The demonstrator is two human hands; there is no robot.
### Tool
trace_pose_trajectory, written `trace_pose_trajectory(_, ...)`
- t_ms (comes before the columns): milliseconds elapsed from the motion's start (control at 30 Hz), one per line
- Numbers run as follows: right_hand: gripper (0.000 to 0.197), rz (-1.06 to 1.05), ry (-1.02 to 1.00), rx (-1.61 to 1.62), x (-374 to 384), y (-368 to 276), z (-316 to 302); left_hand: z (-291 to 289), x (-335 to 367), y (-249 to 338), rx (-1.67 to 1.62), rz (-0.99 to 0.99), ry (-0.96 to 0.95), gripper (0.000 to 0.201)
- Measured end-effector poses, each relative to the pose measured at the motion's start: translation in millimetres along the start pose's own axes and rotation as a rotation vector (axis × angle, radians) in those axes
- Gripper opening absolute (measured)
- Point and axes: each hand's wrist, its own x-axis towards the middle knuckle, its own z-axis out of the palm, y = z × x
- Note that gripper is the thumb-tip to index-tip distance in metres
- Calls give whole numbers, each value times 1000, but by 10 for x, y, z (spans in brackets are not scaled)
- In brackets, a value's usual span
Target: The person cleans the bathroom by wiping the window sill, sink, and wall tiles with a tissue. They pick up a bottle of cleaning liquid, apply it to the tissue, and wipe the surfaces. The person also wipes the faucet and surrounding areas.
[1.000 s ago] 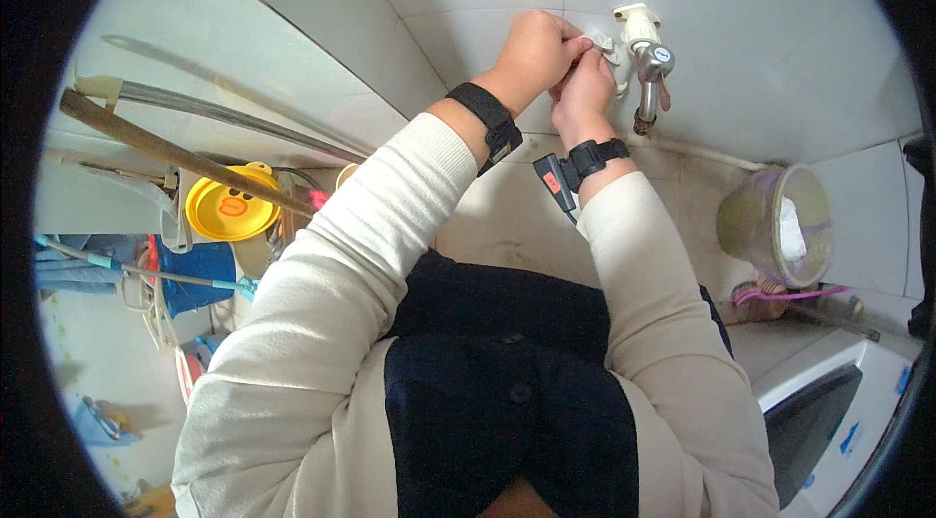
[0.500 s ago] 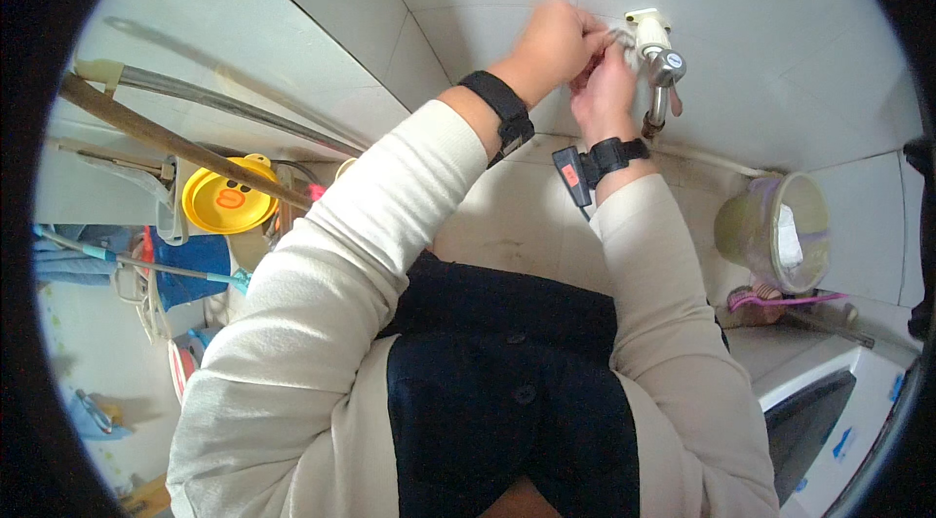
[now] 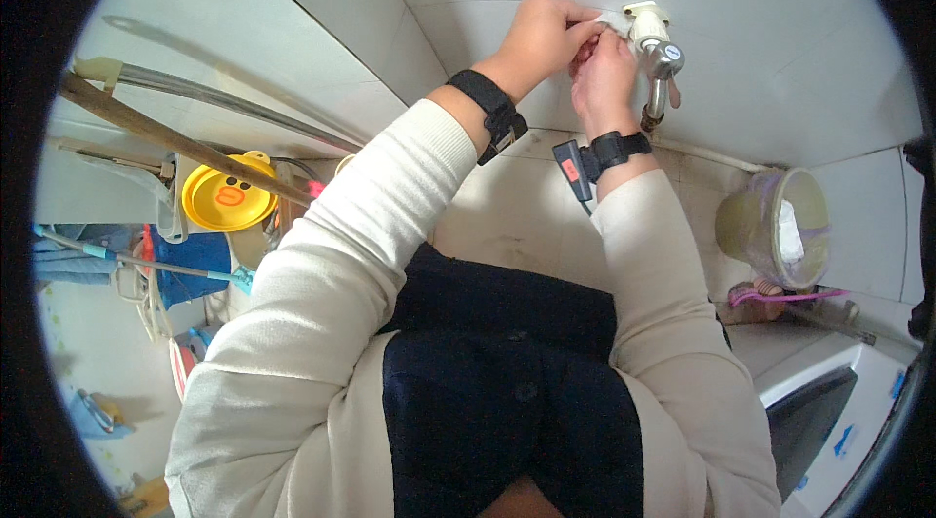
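Observation:
My left hand (image 3: 546, 36) and my right hand (image 3: 604, 84) are raised together at the tiled wall, just left of a chrome tap (image 3: 666, 60). Between their fingertips is a small, thin white strip (image 3: 614, 21); its exact kind is too small to tell. The left thumb and forefinger pinch its upper side, while the right fingers curl closed just below. The strip reaches toward a white fitting (image 3: 647, 26) that joins the tap to the wall; whether it touches the fitting I cannot tell. The tap's spout points down, beside my right hand.
A pale bucket (image 3: 751, 226) with something white in it stands at the right, near a pink-handled brush (image 3: 770, 296) and a white appliance (image 3: 848, 401). At the left are long poles (image 3: 185, 123), a yellow duck-faced basin (image 3: 229, 194) and a blue bucket (image 3: 190, 269).
My left hand has shifted slightly left, and its fingers have straightened toward the strip. More of the white strip shows. The right hand stays nearly in place, its fingers curled.

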Motion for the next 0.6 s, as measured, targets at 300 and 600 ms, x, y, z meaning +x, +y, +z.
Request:
trace_pose_trajectory(300,15,532,140,-63,-141,642,-620,349,-488,-769,211,-145,-197,21)
trace_pose_trajectory(600,22,131,146,-533,-244,509,-297,213,-572,-824,-192,-184,-109,27)
